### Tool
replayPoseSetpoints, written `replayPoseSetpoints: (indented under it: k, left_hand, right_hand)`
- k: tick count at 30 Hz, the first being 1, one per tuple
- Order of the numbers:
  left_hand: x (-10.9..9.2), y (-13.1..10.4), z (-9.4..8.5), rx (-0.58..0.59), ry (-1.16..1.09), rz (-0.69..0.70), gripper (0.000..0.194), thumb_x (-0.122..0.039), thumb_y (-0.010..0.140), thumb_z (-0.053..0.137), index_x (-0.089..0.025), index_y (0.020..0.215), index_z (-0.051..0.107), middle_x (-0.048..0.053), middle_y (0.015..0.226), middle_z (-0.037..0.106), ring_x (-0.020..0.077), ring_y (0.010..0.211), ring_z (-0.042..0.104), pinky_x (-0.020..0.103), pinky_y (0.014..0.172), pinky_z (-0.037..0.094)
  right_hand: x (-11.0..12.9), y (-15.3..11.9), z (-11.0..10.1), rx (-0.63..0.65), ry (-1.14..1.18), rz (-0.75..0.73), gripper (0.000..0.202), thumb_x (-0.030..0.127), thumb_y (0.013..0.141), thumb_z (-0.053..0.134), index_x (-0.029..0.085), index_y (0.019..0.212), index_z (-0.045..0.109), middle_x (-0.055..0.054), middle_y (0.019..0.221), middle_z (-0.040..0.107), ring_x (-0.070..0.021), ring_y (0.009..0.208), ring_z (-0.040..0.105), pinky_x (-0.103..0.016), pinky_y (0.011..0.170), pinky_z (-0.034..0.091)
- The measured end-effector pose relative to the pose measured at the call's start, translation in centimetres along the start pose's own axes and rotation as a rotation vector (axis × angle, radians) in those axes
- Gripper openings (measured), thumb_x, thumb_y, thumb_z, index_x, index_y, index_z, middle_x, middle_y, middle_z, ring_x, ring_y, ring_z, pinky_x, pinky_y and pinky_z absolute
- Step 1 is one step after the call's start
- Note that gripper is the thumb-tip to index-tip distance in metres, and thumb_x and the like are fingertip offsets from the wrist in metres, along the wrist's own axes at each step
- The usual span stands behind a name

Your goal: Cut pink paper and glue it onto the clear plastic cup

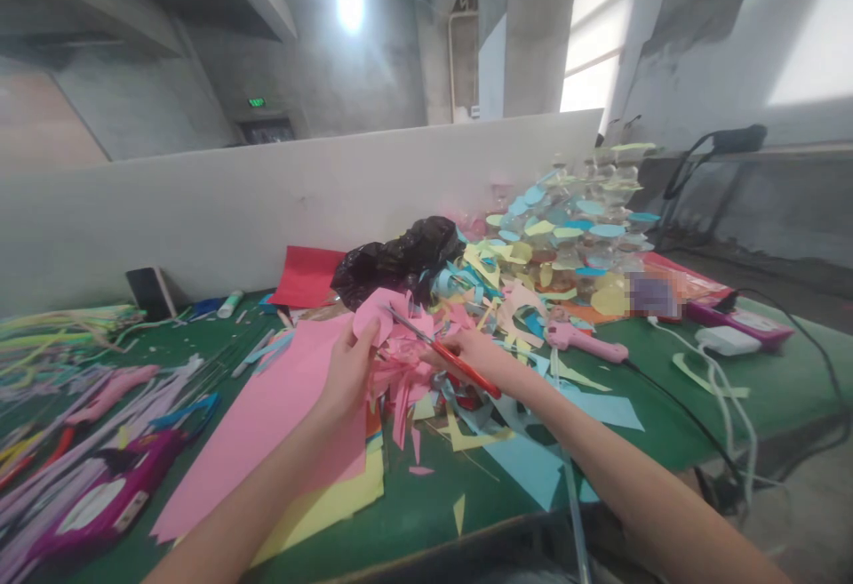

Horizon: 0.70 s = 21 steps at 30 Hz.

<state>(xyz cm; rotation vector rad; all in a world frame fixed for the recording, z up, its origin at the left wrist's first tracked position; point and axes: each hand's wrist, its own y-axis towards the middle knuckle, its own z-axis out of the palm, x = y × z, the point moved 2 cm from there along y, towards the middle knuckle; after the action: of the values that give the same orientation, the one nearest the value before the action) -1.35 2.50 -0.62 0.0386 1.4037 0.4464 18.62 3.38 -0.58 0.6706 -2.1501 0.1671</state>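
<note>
My left hand (352, 360) pinches a pink paper piece (373, 316) with a rounded edge. The red-handled scissors (466, 366) are in my right hand (470, 355), whose fingers wrap round the handles. Their blades reach left to the pink piece, and the tips lie at it. Beneath and between both hands is a heap of pink paper scraps (403, 380). Large pink sheets (267, 424) lie under my left forearm, with yellow sheets (333, 504) partly below them.
A black plastic bag (400, 260) sits behind the hands. To the right are a pink glue gun (586, 342), white cables and clear cups with coloured paper discs (590, 208). Pipe cleaners and a purple tool (110, 495) lie left on the green table (426, 522). A white panel (267, 202) stands behind.
</note>
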Motion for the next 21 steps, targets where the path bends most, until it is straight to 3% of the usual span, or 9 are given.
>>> replayPoseSetpoints:
  k: [4,8,15,21]
  left_hand:
    - [0.35,0.13,-0.02,0.032,-0.018,-0.029,0.052,-0.049,0.072,0.074,-0.015,0.11,0.066,0.006,0.083,0.071,0.0196,0.075,0.067,0.03,0.07,0.053]
    - [0.36,0.38,-0.38,0.012,0.007,-0.025,0.049,-0.05,0.071,0.074,-0.016,0.105,0.067,0.004,0.077,0.069,0.02,0.074,0.067,0.029,0.069,0.052]
    - [0.02,0.09,-0.52,0.032,0.258,0.056,0.043,-0.051,0.076,0.07,-0.016,0.101,0.07,0.007,0.095,0.072,0.0231,0.091,0.063,0.03,0.079,0.048]
    - [0.29,-0.15,-0.28,0.037,0.228,0.025,0.042,-0.051,0.073,0.072,-0.016,0.097,0.07,0.004,0.08,0.069,0.0222,0.079,0.062,0.029,0.072,0.047]
  right_hand:
    - [-0.17,-0.01,-0.08,-0.009,0.01,0.019,0.061,0.075,0.077,0.056,0.019,0.057,0.042,0.005,0.052,0.038,-0.0098,0.051,0.036,-0.025,0.051,0.027]
    - [-0.35,0.23,0.21,0.002,0.017,0.045,0.06,0.076,0.077,0.054,0.019,0.06,0.048,0.004,0.054,0.042,-0.011,0.052,0.041,-0.025,0.051,0.029]
    - [0.08,-0.06,0.36,0.007,-0.112,-0.032,0.054,0.074,0.085,0.047,0.021,0.08,0.049,0.001,0.072,0.056,-0.0137,0.06,0.048,-0.026,0.057,0.035]
    - [0.17,0.08,0.07,-0.004,-0.074,-0.022,0.055,0.074,0.085,0.047,0.02,0.072,0.05,0.001,0.067,0.054,-0.0136,0.06,0.049,-0.026,0.056,0.033]
